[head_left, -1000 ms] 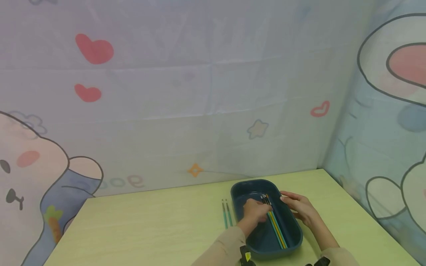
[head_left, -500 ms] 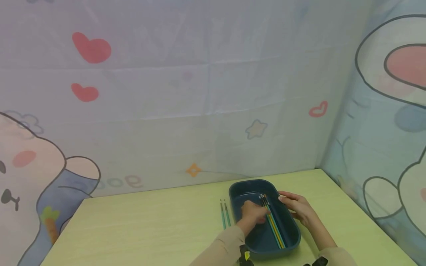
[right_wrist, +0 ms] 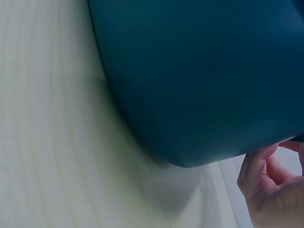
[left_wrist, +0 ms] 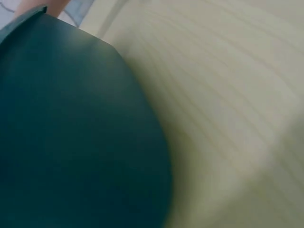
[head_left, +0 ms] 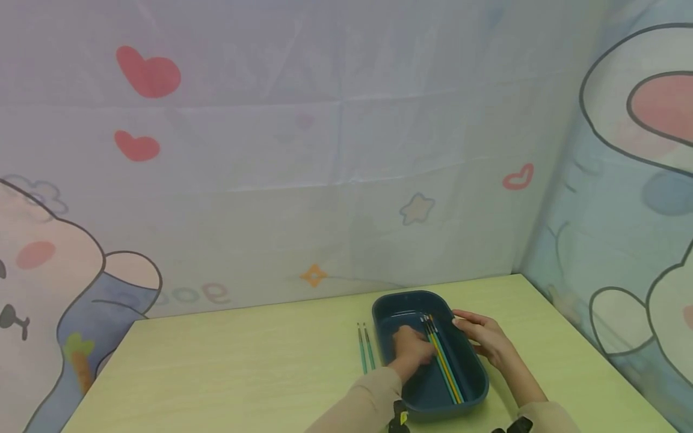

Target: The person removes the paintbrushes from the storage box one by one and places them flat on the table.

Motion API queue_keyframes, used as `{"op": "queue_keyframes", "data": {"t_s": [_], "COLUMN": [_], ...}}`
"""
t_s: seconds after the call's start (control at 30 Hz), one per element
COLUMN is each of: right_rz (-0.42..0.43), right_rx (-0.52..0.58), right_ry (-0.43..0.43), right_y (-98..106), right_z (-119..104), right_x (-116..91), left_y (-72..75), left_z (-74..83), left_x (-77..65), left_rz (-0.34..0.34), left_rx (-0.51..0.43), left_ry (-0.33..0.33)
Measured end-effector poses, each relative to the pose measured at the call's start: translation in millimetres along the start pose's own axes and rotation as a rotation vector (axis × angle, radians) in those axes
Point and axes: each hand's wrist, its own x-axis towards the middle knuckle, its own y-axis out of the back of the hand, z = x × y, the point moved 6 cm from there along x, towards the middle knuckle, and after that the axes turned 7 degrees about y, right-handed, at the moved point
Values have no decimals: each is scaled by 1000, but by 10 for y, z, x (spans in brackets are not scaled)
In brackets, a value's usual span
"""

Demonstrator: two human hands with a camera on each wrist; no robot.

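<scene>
A dark blue rectangular tray (head_left: 397,308) with rounded corners stands on the table. Several slim paintbrushes (head_left: 446,368), with green and yellow handles and bristles pointing away, lie lengthwise inside it. My left hand (head_left: 414,347) reaches down into the tray just left of these brushes; its fingertips are hidden, and whether it holds one cannot be made out. With thumb and fingers, my right hand (head_left: 484,338) grips the tray's right rim. The right wrist view shows the tray's outer wall (right_wrist: 199,85) and the right hand (right_wrist: 280,199) at its rim.
Left of the tray, two green-handled paintbrushes (head_left: 370,349) lie side by side on the pale wood table (head_left: 216,373), their lower ends behind the left sleeve. A printed cloth (head_left: 271,210) hangs behind the table and along its right side.
The head view has shifted a little. My left hand has moved slightly leftward off the brushes in the tray; my right hand stays on the rim.
</scene>
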Motion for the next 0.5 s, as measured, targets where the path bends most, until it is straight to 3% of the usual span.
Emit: {"op": "queue_keyframes", "data": {"t_s": [0.27,0.5], "right_rz": [-2,-13], "right_rx": [-4,7], "right_ry": [7,12], "right_y": [-1,-1], "right_z": [-2,-4], "right_x": [-2,-4], "left_y": [-21,-37], "left_z": [51,68], "left_x": [-20,-44], "left_rz": [67,80], "left_rx": [103,123], "left_ry": [-118,-137]}}
